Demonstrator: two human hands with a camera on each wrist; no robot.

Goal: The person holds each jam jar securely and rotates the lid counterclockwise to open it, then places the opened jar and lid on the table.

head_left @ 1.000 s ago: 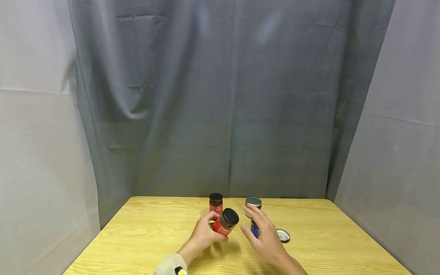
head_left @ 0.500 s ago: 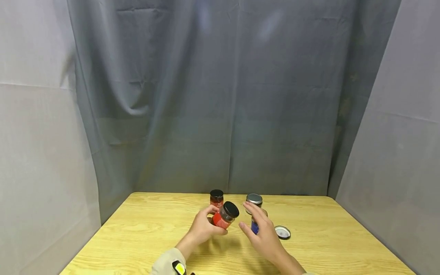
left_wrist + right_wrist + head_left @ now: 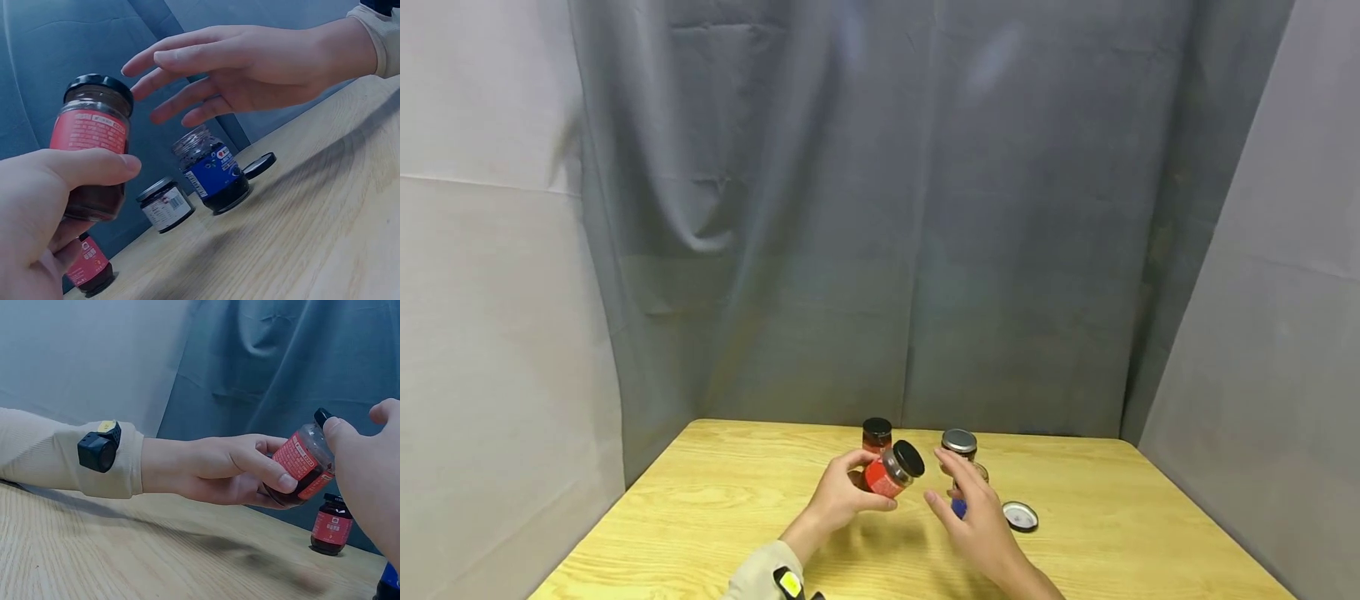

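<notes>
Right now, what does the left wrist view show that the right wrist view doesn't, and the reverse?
Only the left wrist view shows the open blue-label jar, its loose lid on the table and a small silver-lidded jar. Only the right wrist view shows the left sleeve with a black wrist camera. Both show the left hand holding a tilted red-label jar, a second red-label jar standing behind, and the open right hand.

A light wooden table fills the lower part of the head view. On it, near the frame's lower middle, stand a red-labelled jar with a black lid, a silver-lidded jar, and an open blue-labelled jar (lidless); a loose lid lies flat to its right.
</notes>
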